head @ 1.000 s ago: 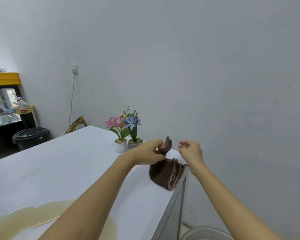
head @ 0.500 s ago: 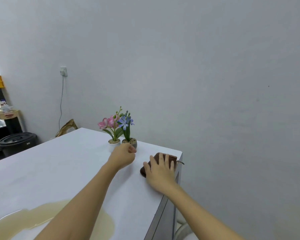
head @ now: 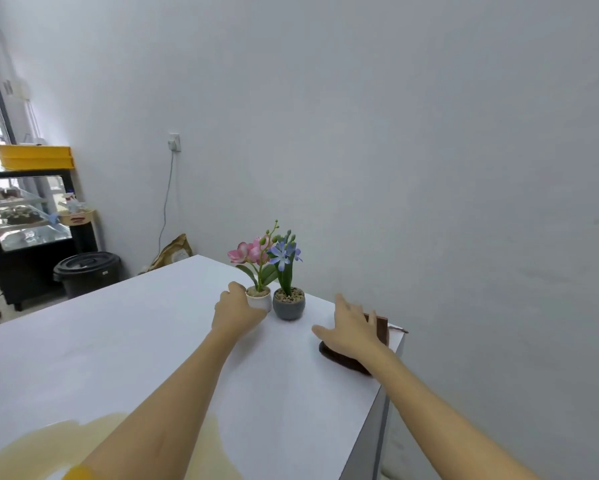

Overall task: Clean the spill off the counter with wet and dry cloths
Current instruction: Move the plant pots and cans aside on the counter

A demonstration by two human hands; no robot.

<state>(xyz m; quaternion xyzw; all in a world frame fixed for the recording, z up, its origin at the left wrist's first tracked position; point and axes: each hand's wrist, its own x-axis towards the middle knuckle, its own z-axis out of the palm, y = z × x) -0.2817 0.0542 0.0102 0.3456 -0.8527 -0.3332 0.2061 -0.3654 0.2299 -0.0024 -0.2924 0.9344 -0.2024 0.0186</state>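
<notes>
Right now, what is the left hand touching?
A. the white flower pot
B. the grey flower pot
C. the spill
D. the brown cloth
A: the left hand wraps the side of the white pot, while the right hand rests on the brown cloth.

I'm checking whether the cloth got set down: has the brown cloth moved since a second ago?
Yes. The brown cloth has gone from bunched and lifted near the grey pot to lying flat by the counter's corner, under the right hand.
</notes>
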